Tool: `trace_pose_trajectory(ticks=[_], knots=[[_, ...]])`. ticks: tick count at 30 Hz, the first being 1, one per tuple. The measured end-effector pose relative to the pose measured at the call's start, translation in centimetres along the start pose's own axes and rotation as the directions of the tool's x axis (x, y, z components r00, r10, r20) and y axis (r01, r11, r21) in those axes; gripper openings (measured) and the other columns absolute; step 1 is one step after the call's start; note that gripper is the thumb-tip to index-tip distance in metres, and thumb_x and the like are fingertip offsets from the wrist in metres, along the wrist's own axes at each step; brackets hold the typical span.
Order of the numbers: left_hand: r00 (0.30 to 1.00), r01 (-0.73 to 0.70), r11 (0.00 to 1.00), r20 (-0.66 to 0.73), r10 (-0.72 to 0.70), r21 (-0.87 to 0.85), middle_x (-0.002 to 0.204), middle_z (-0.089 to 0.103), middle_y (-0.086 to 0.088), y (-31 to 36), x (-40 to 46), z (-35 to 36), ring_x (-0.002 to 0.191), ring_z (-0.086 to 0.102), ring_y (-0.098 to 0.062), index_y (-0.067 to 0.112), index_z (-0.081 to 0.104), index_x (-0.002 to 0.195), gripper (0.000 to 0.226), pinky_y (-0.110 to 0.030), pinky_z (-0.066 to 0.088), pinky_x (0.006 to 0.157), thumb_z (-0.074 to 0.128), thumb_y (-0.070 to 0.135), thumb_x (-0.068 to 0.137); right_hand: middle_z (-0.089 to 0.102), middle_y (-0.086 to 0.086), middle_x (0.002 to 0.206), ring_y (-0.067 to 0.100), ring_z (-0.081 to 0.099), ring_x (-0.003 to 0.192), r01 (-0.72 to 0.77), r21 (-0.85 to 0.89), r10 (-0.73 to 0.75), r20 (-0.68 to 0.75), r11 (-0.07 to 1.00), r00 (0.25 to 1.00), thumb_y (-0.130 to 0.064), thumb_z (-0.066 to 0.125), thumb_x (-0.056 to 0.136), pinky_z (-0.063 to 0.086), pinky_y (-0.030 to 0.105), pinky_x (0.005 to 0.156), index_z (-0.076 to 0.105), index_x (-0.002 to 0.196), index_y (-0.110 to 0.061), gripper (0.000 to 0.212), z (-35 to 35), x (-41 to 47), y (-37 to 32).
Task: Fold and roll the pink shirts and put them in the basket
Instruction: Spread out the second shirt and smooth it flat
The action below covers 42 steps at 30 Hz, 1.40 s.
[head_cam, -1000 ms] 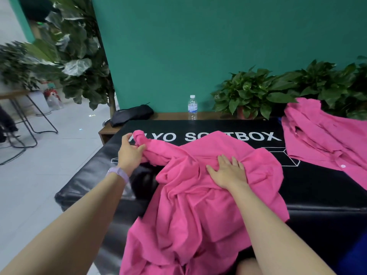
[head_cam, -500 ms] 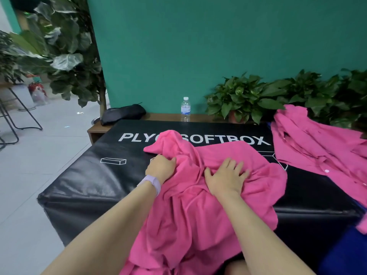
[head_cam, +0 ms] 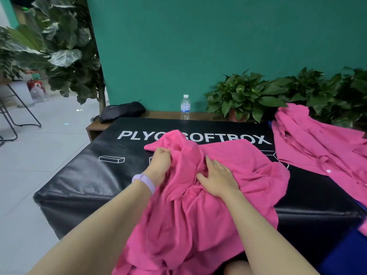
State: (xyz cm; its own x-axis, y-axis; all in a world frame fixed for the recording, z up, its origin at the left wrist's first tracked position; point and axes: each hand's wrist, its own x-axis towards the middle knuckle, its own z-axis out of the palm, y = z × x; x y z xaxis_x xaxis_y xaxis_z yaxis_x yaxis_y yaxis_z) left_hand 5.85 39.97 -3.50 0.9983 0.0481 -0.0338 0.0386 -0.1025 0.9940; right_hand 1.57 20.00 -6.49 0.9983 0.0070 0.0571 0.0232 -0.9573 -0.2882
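Head view, placed against the black soft box [head_cam: 83, 181]: pink shirt [head_cam: 198, 215] crumpled, spilling over its near edge. Right hand [head_cam: 217, 178] presses on it mid-box, fingers spread; left hand [head_cam: 160, 161] pinches a bunched fold. Spare shirt [head_cam: 317, 147] at far right. No basket visible. Risk: overhanging cloth may drag the shirt off.

Bare black box top [head_cam: 95, 175] lies open left (spare pink shirts [head_cam: 317, 147] crowd the right).
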Motion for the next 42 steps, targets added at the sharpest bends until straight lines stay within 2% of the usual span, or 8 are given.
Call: trace_pose_trajectory(ticks=[4, 7, 14, 18, 21, 24, 28, 42], knots=[[0.967, -0.083, 0.944, -0.204, 0.153, 0.318, 0.083, 0.050, -0.007, 0.9, 1.3, -6.0, 0.072, 0.046, -0.023, 0.013, 0.046, 0.093, 0.013, -0.034, 0.037, 0.066, 0.037, 0.004, 0.096, 0.010, -0.004, 0.170, 0.016, 0.006, 0.156, -0.047, -0.054, 0.049, 0.025, 0.997, 0.999, -0.075, 0.029, 0.092, 0.005, 0.037, 0.126, 0.010, 0.163, -0.021, 0.091, 0.0, 0.5, -0.1], [0.940, 0.031, 0.696, -0.258, 0.224, 0.717, 0.097, 0.056, -0.013, -0.3, 1.8, -11.9, 0.091, 0.054, -0.035, 0.010, 0.040, 0.102, 0.005, -0.041, 0.038, 0.077, 0.040, 0.013, 0.098, 0.007, -0.004, 0.170, 0.018, 0.006, 0.156, -0.080, -0.099, 0.086, 0.052, 0.992, 0.995, -0.079, 0.028, 0.090, 0.005, 0.038, 0.126, 0.009, 0.163, -0.020, 0.096, -0.2, 0.9, -0.2], [0.916, 0.217, 0.495, -0.350, 0.194, 0.841, 0.120, 0.057, -0.021, -2.1, 0.5, -16.7, 0.107, 0.058, -0.041, 0.003, 0.056, 0.110, 0.020, -0.046, 0.049, 0.086, 0.048, 0.010, 0.093, 0.038, 0.004, 0.156, 0.025, 0.033, 0.145, -0.043, -0.067, 0.035, -0.119, 0.997, 0.992, -0.071, 0.042, 0.089, 0.023, 0.044, 0.119, 0.035, 0.154, -0.017, 0.085, 0.0, 0.2, -0.4], [0.886, 0.356, 0.341, -0.430, 0.172, 0.870, 0.131, 0.053, -0.020, 0.0, -0.1, -14.8, 0.122, 0.046, -0.039, 0.006, 0.063, 0.115, 0.030, -0.042, 0.036, 0.102, 0.054, 0.020, 0.090, 0.043, 0.012, 0.150, 0.030, 0.028, 0.146, -0.038, -0.133, -0.007, -0.325, 0.990, 0.946, -0.058, 0.048, 0.091, 0.021, 0.047, 0.119, 0.051, 0.141, -0.014, 0.067, -0.4, -1.1, -1.1], [0.937, 0.073, 0.339, -0.181, 0.300, 0.938, 0.114, 0.065, -0.020, 2.1, -0.8, -11.1, 0.110, 0.058, -0.040, 0.006, 0.067, 0.099, 0.027, -0.040, 0.046, 0.087, 0.055, 0.028, 0.088, 0.052, 0.018, 0.139, 0.035, 0.041, 0.133, 0.000, -0.196, -0.100, -0.500, 0.981, 0.860, -0.037, 0.057, 0.088, 0.036, 0.048, 0.106, 0.062, 0.119, -0.008, 0.043, -0.4, -2.6, -1.9], [0.987, -0.154, 0.317, 0.160, 0.007, 0.936, 0.132, 0.058, -0.019, 0.4, -2.1, -6.8, 0.126, 0.051, -0.040, 0.013, 0.060, 0.126, 0.060, -0.042, 0.044, 0.099, 0.047, 0.061, 0.092, 0.056, 0.014, 0.128, 0.033, 0.048, 0.119, -0.132, -0.169, 0.053, -0.406, 0.977, 0.912, -0.042, 0.051, 0.089, 0.039, 0.046, 0.098, 0.061, 0.119, -0.009, 0.046, 0.1, -3.7, -1.8], [0.989, -0.147, 0.232, 0.150, 0.008, 0.962, 0.163, 0.018, -0.015, -3.8, -2.4, -4.9, 0.150, 0.014, -0.036, 0.022, 0.015, 0.159, 0.096, -0.050, 0.012, 0.122, 0.028, 0.084, 0.086, 0.030, 0.008, 0.163, 0.029, 0.025, 0.149, -0.240, -0.137, 0.223, -0.128, 0.961, 0.966, -0.065, 0.033, 0.094, 0.018, 0.047, 0.122, 0.033, 0.156, -0.017, 0.078, 0.2, -3.6, 0.7], [0.980, -0.190, 0.265, 0.166, 0.110, 0.945, 0.167, 0.014, -0.005, -3.8, 7.1, -2.4, 0.153, 0.011, -0.027, 0.025, 0.018, 0.159, 0.115, -0.046, 0.010, 0.124, 0.020, 0.098, 0.070, 0.008, -0.002, 0.170, 0.019, 0.005, 0.156, -0.219, -0.166, 0.222, 0.001, 0.962, 0.975, -0.073, 0.023, 0.093, 0.006, 0.043, 0.126, 0.014, 0.162, -0.025, 0.085, -1.0, 6.1, 4.5]])
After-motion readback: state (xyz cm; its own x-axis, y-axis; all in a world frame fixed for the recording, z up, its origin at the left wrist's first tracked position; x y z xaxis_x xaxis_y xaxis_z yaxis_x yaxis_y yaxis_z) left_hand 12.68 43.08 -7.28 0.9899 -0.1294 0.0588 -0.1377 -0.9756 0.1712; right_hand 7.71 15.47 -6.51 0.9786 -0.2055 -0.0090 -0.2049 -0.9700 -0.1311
